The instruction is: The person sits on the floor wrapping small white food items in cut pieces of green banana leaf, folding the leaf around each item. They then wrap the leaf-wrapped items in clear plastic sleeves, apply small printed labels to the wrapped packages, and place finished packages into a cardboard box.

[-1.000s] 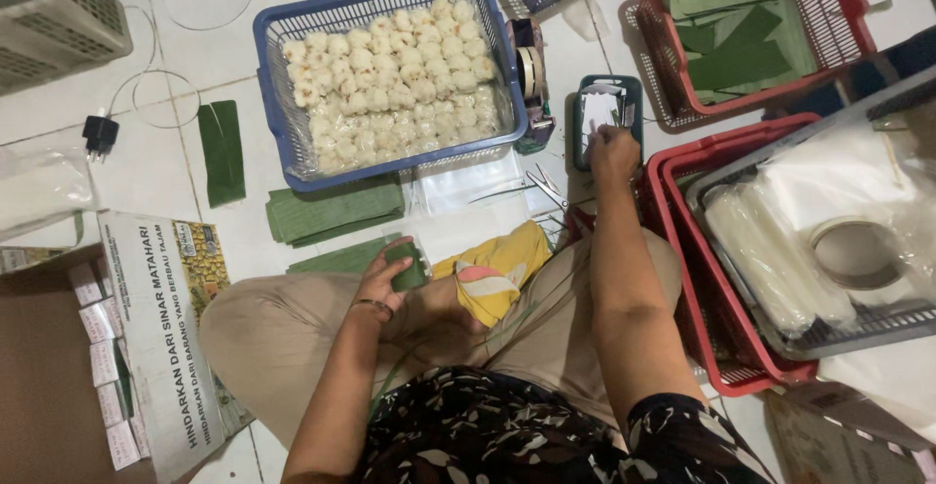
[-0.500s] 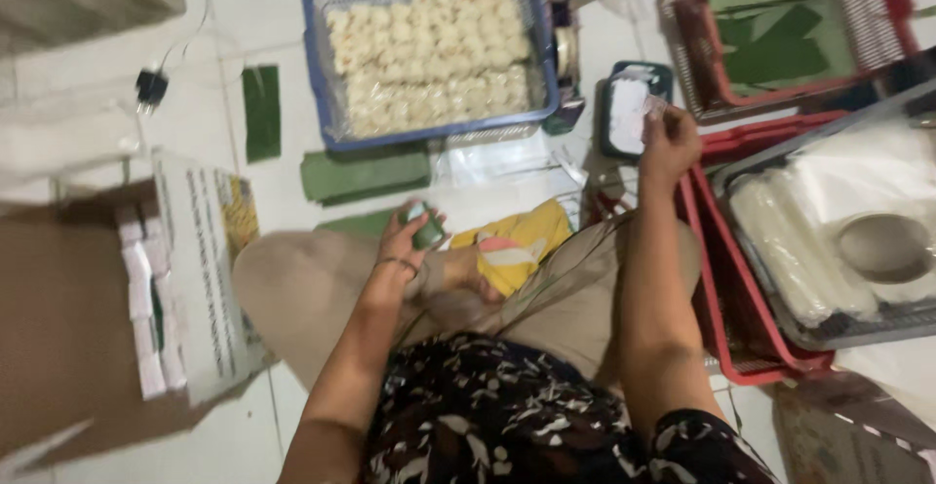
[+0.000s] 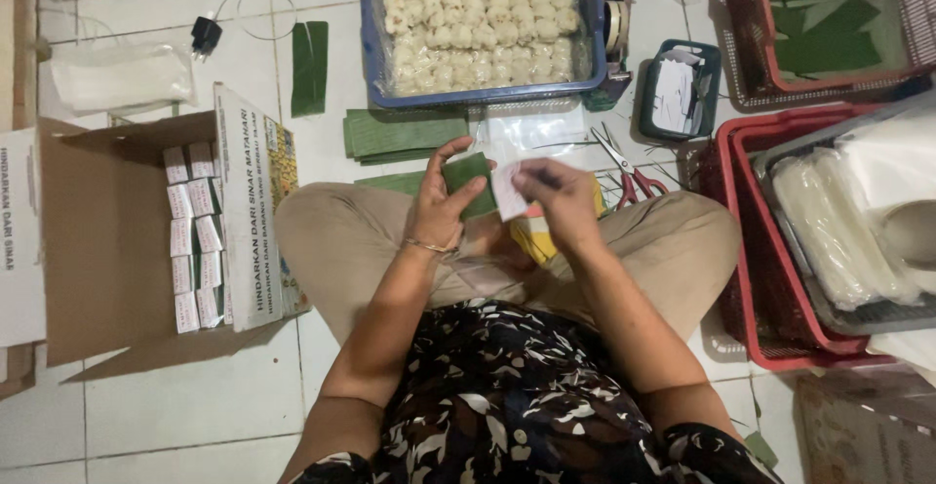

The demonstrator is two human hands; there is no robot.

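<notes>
I sit cross-legged on a white tiled floor. My left hand grips a small parcel wrapped in green leaf, held above my lap. My right hand pinches a small white paper label right beside the parcel, touching or almost touching it. Just beyond my hands a stack of cut green leaf strips and a clear plastic sheet lie on the floor. Red-handled scissors rest by my right knee.
A blue basket of pale round cakes stands ahead. A small dark tray with white labels is right of it. Red baskets with plastic bags and leaves sit right. An open cardboard box holding several small packets is left.
My right hand came back from the small dark tray with a white label. My left hand lifted the green parcel higher, and both hands now meet over my lap.
</notes>
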